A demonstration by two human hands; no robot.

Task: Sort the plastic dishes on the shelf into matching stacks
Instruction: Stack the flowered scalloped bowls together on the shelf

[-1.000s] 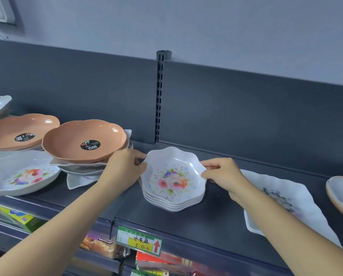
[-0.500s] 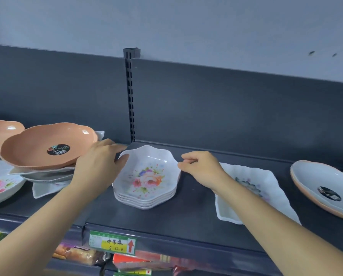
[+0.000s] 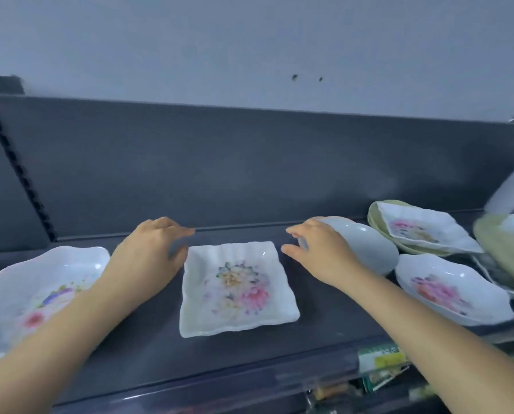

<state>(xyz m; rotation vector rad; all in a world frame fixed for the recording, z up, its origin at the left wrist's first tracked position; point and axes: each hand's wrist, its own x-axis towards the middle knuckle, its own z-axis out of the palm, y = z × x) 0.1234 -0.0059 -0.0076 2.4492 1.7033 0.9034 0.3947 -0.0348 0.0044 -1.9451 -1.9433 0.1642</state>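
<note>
White plastic with a wavy rim and a pale flower print, the square dish [image 3: 237, 288] lies flat in the middle of the dark grey shelf [image 3: 148, 348], on its own and not stacked.

The left hand [image 3: 148, 255] hovers at the dish's far left corner. Its fingers are loosely curved and spread wide from the thumb, and they hold nothing. The thumb is just beside the rim, but motion blur hides whether it touches.

The right hand [image 3: 318, 252] is just beside the far right corner, with thumb and forefinger parted wide and nothing between them.

To the left, partly under the left forearm, sits a scalloped floral dish [image 3: 40, 282]. Behind the right hand lies a plain white oval dish [image 3: 366, 246], and nearer on the right is an oval floral dish [image 3: 446, 288].

Far right, a second square floral dish [image 3: 422, 231] rests tilted on a pale green plate [image 3: 381, 222]. Another green dish [image 3: 512, 252] leans at the right edge of the view.

A green and yellow price label [image 3: 381, 358] is fixed to the shelf's near edge, and a grey back panel [image 3: 249, 162] rises behind the dishes.
</note>
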